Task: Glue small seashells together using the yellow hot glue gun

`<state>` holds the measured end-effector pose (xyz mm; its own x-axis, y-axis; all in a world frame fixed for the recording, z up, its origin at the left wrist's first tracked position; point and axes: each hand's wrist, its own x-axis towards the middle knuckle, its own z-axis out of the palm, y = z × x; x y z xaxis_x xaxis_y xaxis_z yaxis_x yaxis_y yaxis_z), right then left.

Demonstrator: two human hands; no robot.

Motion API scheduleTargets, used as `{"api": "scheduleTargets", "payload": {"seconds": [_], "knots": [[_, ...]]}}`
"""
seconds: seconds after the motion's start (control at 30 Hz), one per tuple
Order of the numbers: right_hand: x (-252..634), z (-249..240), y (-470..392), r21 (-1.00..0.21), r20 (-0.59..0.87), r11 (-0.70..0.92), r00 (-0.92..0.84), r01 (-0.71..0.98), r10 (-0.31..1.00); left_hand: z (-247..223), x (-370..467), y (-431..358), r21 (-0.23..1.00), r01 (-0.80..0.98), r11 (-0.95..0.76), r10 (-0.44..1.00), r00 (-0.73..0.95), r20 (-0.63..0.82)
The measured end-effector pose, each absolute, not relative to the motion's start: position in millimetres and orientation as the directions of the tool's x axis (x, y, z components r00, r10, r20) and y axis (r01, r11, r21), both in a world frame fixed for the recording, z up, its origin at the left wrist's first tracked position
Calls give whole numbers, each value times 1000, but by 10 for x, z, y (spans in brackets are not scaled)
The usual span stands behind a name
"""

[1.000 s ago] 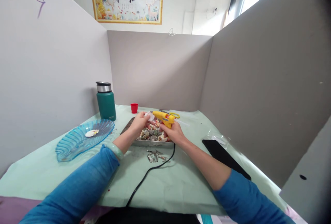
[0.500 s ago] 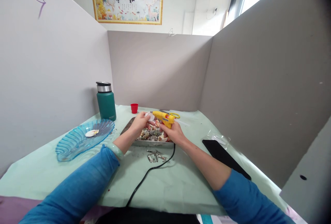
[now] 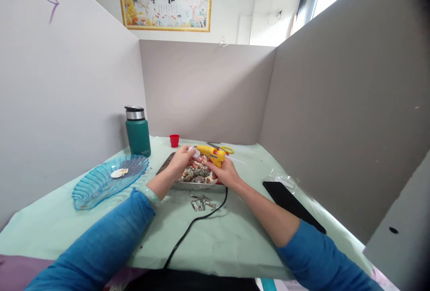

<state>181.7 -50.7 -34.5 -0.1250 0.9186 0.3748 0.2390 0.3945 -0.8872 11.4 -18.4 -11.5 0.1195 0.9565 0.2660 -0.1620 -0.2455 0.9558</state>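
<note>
My right hand [image 3: 223,172] is closed round the handle of a yellow hot glue gun [image 3: 212,153], with a clear glue stick [image 3: 234,160] poking out of its back end. Between the fingers of my left hand [image 3: 182,159] is a white shell [image 3: 195,151], and the gun's nozzle is at it; whether they touch I cannot tell. Both hands are above a metal tray [image 3: 198,186] filled with assorted seashells [image 3: 198,175]. A black cord [image 3: 194,222] runs from the gun down to the table's front edge.
Several small metal pins [image 3: 201,203] lie before the tray. To the left stand a blue shell-shaped dish [image 3: 97,183] holding a white shell [image 3: 119,173], and a green bottle [image 3: 138,135]. Behind are a red cup [image 3: 174,140] and yellow-handled scissors [image 3: 227,150]. A black strip [image 3: 292,206] lies right, near partition walls.
The glue gun has shifted very slightly left and down against the shell. Both hands otherwise keep their places and their holds.
</note>
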Motion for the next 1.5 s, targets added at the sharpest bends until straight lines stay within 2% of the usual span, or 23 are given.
{"api": "scheduleTargets", "payload": {"seconds": [0.57,0.73,0.83,0.93,1.07,1.23,1.5], "knots": [[1803,-365,-490,-882,392,408,-114,235,913,-81,92,-194,963,-151,-225,961,130,245],[1821,-335,-495,-905,387,376,17,198,922,-24,18,-167,985,-36,-168,984,56,169],[1853,-317,-465,-899,397,366,96,240,913,-35,-30,-130,988,41,-148,988,43,146],[1898,-301,-418,-830,485,406,133,382,865,-66,-44,-99,984,93,-154,987,62,149],[1954,-318,-355,-697,569,424,86,578,818,-84,-13,-111,971,181,-156,985,105,138],[1949,-347,-315,-602,527,357,20,714,850,-71,40,-204,942,308,-135,979,190,78],[1860,-260,-367,-384,403,301,-135,873,905,-121,23,-175,946,313,-88,984,173,34]]}}
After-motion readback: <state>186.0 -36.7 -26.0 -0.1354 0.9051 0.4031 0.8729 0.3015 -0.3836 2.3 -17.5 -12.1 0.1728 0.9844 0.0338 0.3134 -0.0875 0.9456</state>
